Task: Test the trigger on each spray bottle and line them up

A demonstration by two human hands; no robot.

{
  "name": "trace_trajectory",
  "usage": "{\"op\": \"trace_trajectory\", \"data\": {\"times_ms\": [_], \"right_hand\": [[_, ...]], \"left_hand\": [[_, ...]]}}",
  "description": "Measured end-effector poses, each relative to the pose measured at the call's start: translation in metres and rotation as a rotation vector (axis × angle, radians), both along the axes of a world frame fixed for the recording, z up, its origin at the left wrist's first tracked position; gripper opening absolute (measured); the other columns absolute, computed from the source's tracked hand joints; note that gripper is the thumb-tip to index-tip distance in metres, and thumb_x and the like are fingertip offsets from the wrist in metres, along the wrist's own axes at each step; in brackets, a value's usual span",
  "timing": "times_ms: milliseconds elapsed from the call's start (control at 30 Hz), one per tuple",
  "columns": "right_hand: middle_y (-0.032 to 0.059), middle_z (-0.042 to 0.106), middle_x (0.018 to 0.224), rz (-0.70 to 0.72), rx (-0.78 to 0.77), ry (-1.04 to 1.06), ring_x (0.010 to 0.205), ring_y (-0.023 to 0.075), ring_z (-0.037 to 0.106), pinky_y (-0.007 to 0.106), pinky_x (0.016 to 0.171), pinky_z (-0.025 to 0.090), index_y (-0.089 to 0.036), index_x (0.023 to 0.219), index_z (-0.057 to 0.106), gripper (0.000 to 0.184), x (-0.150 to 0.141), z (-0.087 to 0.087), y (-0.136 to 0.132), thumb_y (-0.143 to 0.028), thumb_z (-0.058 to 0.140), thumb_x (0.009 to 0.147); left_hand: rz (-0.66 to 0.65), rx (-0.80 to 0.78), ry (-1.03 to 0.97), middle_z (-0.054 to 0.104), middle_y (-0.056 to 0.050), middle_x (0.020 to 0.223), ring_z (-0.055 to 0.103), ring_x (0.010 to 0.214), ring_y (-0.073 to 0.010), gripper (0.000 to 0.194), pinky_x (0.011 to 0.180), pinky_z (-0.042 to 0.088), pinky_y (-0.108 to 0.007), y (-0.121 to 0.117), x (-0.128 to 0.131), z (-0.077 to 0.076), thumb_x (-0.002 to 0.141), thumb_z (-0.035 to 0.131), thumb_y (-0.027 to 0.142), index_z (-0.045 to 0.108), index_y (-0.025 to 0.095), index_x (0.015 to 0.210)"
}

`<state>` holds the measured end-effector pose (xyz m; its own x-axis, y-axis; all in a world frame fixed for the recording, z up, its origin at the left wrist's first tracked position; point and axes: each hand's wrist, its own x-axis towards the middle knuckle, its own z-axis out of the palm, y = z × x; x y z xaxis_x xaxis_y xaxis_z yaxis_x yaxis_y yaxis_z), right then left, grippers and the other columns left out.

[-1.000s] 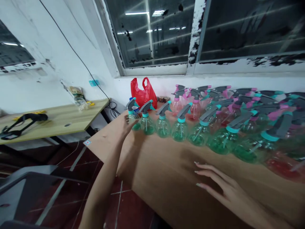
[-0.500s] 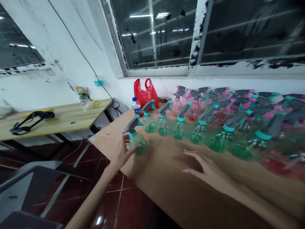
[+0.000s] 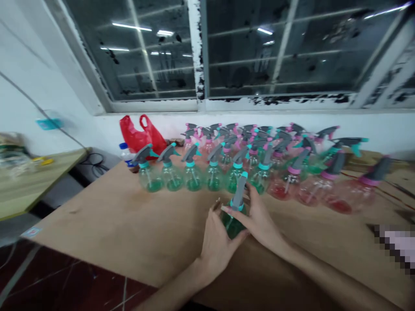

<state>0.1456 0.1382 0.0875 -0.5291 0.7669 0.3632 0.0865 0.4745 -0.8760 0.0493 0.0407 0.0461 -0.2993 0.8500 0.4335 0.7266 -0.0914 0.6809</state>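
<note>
A green spray bottle (image 3: 234,222) with a grey and turquoise trigger head is between my two hands, above the front part of the wooden table (image 3: 155,242). My left hand (image 3: 216,242) wraps round the bottle's body from the left and below. On the other side, my right hand (image 3: 256,216) grips it at the neck and trigger head, thumb across the front. Behind them stands a row of spray bottles, green ones (image 3: 193,181) at the left and red ones (image 3: 285,185) at the right. More bottles with pink-trimmed heads crowd the rows at the back.
Against the wall sits a red plastic bag (image 3: 142,136), with a blue-capped water bottle (image 3: 128,155) beside it. A second table (image 3: 48,181) stands to the left across a gap. Something pinkish and pixelated (image 3: 400,244) lies at the right edge. Windows line the back wall.
My left hand has carried the green spray bottle from the table's left end toward the middle. My right hand, empty before, now grips its neck. The view has turned right.
</note>
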Motion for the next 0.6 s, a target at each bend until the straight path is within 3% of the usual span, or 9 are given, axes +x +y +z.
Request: {"op": "trace_trajectory", "data": {"times_ms": [100, 267, 400, 600], "right_hand": [[0.0129, 0.06, 0.114, -0.094, -0.013, 0.036, 0.105, 0.0298, 0.058, 0.047, 0.088, 0.049, -0.019, 0.129, 0.04, 0.066, 0.026, -0.003, 0.014, -0.047, 0.063, 0.074], [0.0072, 0.063, 0.101, -0.045, 0.029, 0.027, 0.096, 0.025, 0.061, 0.042, 0.084, 0.049, -0.022, 0.119, 0.049, 0.044, 0.066, 0.004, 0.027, -0.04, 0.059, 0.08], [0.0053, 0.061, 0.094, -0.064, 0.13, 0.016, 0.084, 0.0217, 0.059, 0.039, 0.079, 0.047, -0.022, 0.115, 0.051, 0.037, 0.083, 0.01, 0.035, -0.03, 0.058, 0.079], [0.0011, 0.059, 0.088, -0.025, 0.175, 0.054, 0.069, 0.0165, 0.055, 0.033, 0.069, 0.047, -0.026, 0.106, 0.055, 0.035, 0.099, 0.004, 0.059, -0.016, 0.052, 0.072]], "left_hand": [[-0.125, 0.056, -0.01, 0.036, -0.018, 0.133, 0.037, 0.125, -0.0336, 0.064, 0.097, 0.036, -0.054, 0.013, 0.025, -0.01, 0.079, 0.066, 0.038, 0.028, 0.021, 0.127], [-0.22, 0.007, 0.008, 0.044, -0.017, 0.125, 0.047, 0.116, -0.0321, 0.07, 0.092, 0.041, -0.051, 0.03, 0.051, -0.017, 0.08, 0.065, 0.038, 0.023, 0.017, 0.132], [-0.217, -0.063, 0.131, 0.045, -0.019, 0.123, 0.047, 0.113, -0.0384, 0.08, 0.088, 0.041, -0.057, 0.047, 0.065, -0.017, 0.076, 0.066, 0.051, 0.024, 0.015, 0.133], [-0.278, -0.019, 0.194, 0.046, -0.02, 0.121, 0.046, 0.114, -0.0396, 0.084, 0.087, 0.043, -0.057, 0.069, 0.069, -0.021, 0.073, 0.062, 0.064, 0.027, 0.015, 0.132]]}}
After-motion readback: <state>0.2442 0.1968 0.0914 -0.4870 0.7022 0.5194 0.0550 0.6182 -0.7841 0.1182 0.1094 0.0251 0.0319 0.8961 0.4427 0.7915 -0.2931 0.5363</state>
